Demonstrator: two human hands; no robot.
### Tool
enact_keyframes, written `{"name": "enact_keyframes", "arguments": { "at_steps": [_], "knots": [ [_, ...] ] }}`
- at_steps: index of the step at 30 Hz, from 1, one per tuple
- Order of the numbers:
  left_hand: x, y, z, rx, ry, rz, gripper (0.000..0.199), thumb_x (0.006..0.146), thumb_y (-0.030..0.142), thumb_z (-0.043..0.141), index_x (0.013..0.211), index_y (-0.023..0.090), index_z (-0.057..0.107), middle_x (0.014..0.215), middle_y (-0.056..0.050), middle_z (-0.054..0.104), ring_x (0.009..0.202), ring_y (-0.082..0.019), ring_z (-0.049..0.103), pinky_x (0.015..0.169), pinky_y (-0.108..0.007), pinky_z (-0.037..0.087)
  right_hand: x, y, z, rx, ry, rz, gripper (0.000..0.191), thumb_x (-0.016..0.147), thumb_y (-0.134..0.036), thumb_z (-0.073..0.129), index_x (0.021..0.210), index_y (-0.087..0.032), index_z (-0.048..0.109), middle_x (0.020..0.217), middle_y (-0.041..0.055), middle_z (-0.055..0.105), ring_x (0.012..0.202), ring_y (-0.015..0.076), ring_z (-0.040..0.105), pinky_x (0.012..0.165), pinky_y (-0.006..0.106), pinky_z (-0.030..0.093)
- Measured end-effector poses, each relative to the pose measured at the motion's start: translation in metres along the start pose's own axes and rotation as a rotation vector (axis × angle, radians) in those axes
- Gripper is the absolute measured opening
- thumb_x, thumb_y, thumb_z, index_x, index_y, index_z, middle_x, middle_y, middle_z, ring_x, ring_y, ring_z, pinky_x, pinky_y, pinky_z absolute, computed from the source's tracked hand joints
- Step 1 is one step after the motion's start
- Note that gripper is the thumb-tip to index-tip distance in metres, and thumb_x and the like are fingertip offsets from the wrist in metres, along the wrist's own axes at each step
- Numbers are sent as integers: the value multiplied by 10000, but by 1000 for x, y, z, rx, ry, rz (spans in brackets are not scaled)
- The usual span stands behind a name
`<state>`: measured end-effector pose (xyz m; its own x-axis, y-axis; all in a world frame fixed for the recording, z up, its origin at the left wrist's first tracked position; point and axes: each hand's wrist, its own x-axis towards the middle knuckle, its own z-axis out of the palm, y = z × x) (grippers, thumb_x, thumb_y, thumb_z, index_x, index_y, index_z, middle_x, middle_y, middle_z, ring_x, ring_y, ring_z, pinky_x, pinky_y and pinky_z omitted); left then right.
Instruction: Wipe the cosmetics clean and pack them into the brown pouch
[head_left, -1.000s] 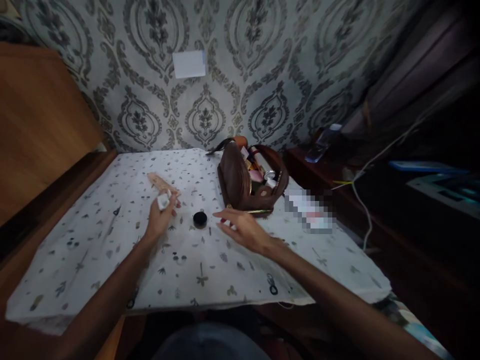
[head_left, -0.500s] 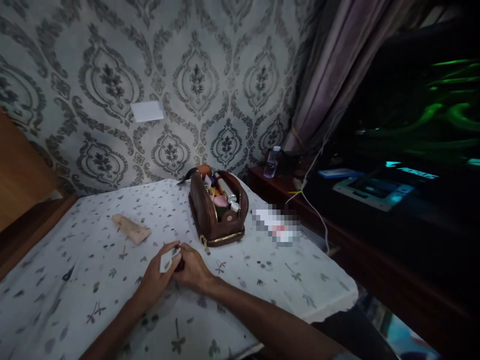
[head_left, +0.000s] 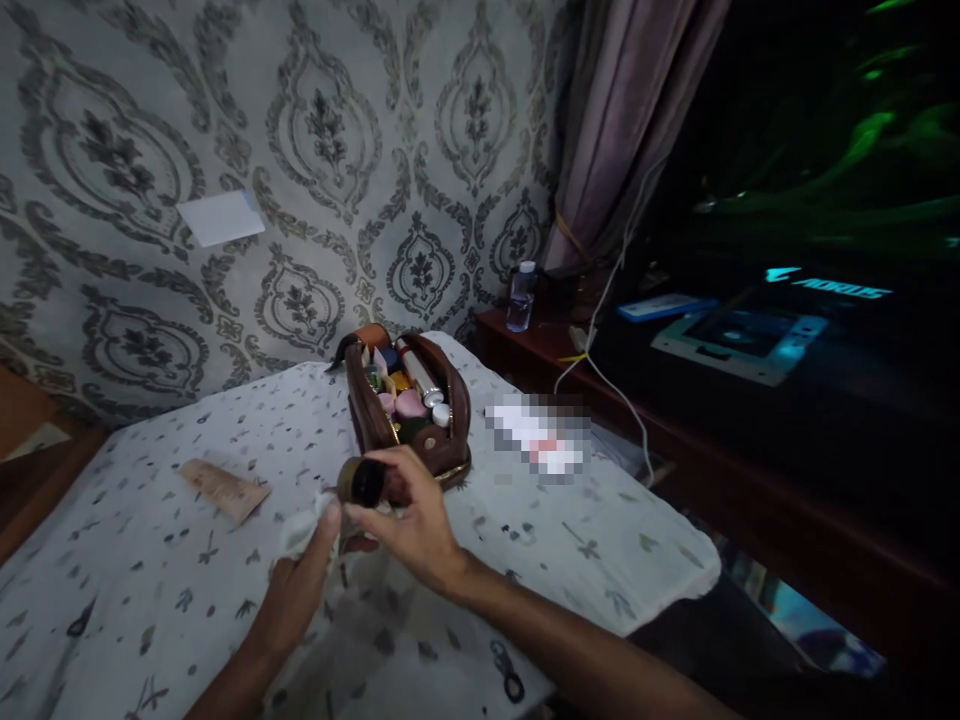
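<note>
My right hand (head_left: 420, 525) is closed around a small dark bottle (head_left: 361, 483) with a black end and an olive-brown part, tilted on its side above the table. Just left of it, my left hand (head_left: 309, 560) grips a white tissue (head_left: 298, 522), blurred at its edges, close to the bottle. Right behind the hands stands an open brown toiletry bag (head_left: 367, 420), filled with small bottles and jars. Among them are a silver tube (head_left: 420, 372), a pink item (head_left: 411, 404) and a white cap (head_left: 441, 414). A beige squeeze tube (head_left: 223, 490) lies flat to the left.
The table has a white patterned cloth (head_left: 585, 560). A pixelated item (head_left: 536, 435) lies right of the bag. Beyond, a clear bottle (head_left: 520, 298) stands on a dark red shelf (head_left: 489, 322), with a white cable (head_left: 634, 415) hanging down. A dark monitor (head_left: 810, 220) fills the right.
My hands have moved apart. The right hand has lifted the dark bottle into sight, while the left has the white tissue beside it. The view has shifted slightly to the right.
</note>
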<state>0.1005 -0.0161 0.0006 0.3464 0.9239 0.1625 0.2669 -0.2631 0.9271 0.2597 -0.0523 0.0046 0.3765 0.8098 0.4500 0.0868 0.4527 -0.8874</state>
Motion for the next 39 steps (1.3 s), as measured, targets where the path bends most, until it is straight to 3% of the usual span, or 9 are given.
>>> {"name": "enact_keyframes", "arguments": {
  "at_steps": [2, 4, 6, 8, 12, 19, 29, 36, 39],
  "knots": [
    [13, 25, 5, 148, -69, 167, 361, 894, 417, 573, 1203, 253, 661, 770, -49, 673, 727, -239, 650, 631, -319, 536, 11, -13, -23, 28, 36, -19, 415, 730, -309, 771, 1097, -245, 590, 1032, 43, 614, 904, 186, 634, 781, 306, 548],
    [32, 49, 8, 408, -185, 514, 355, 926, 316, 509, 1249, 241, 639, 833, -64, 649, 722, -197, 619, 618, -267, 488, 23, -25, -47, 53, 37, -48, 406, 771, -304, 743, 1134, -247, 571, 1089, 53, 614, 936, 184, 640, 830, 326, 548],
    [53, 67, 10, 717, -183, 742, 426, 913, 241, 469, 1319, 271, 596, 812, -56, 613, 648, -176, 569, 506, -230, 375, 36, -34, -70, 12, 45, -81, 405, 805, -315, 718, 1183, -255, 585, 1156, 70, 592, 1007, 197, 631, 868, 346, 544],
    [71, 75, 11, 946, -165, 838, 531, 876, 196, 444, 1391, 294, 529, 766, -45, 581, 567, -174, 516, 428, -234, 243, 48, -39, -90, -52, 22, -96, 409, 830, -329, 700, 1221, -273, 595, 1146, 63, 602, 1005, 198, 628, 876, 360, 543],
    [87, 75, 13, 1099, -209, 825, 551, 853, 200, 435, 1394, 289, 497, 815, -49, 598, 523, -178, 495, 404, -251, 205, 63, -38, -116, -95, 21, -80, 376, 832, -353, 718, 1182, -264, 614, 1133, 44, 638, 1011, 198, 630, 888, 353, 536],
    [83, 64, 17, 903, -253, 723, 407, 964, 215, 421, 1367, 236, 476, 875, -44, 593, 641, -150, 567, 535, -227, 405, 68, -27, -129, -69, -79, -74, 383, 863, -361, 700, 1219, -285, 582, 1120, 34, 638, 1032, 199, 632, 869, 333, 546],
    [81, 52, 22, 720, -210, 707, 411, 971, 170, 460, 1373, 254, 466, 841, -24, 526, 646, -134, 509, 564, -234, 394, 90, -29, -114, -305, -396, -217, 415, 899, -263, 628, 1309, -311, 590, 1007, 38, 576, 934, 197, 567, 834, 368, 531],
    [83, 51, 21, 662, -222, 691, 362, 977, 197, 450, 1331, 233, 518, 848, -36, 547, 666, -139, 529, 602, -247, 427, 107, -30, -92, -63, -282, -74, 291, 841, -246, 667, 1101, -237, 539, 1051, 19, 602, 931, 165, 596, 757, 275, 505],
    [83, 48, 21, 667, -212, 706, 364, 978, 187, 449, 1332, 237, 516, 850, -31, 535, 686, -137, 538, 619, -241, 437, 109, -29, -86, -124, -290, -86, 272, 788, -227, 710, 987, -229, 524, 983, -11, 610, 858, 142, 586, 709, 246, 460]
  ]
}}
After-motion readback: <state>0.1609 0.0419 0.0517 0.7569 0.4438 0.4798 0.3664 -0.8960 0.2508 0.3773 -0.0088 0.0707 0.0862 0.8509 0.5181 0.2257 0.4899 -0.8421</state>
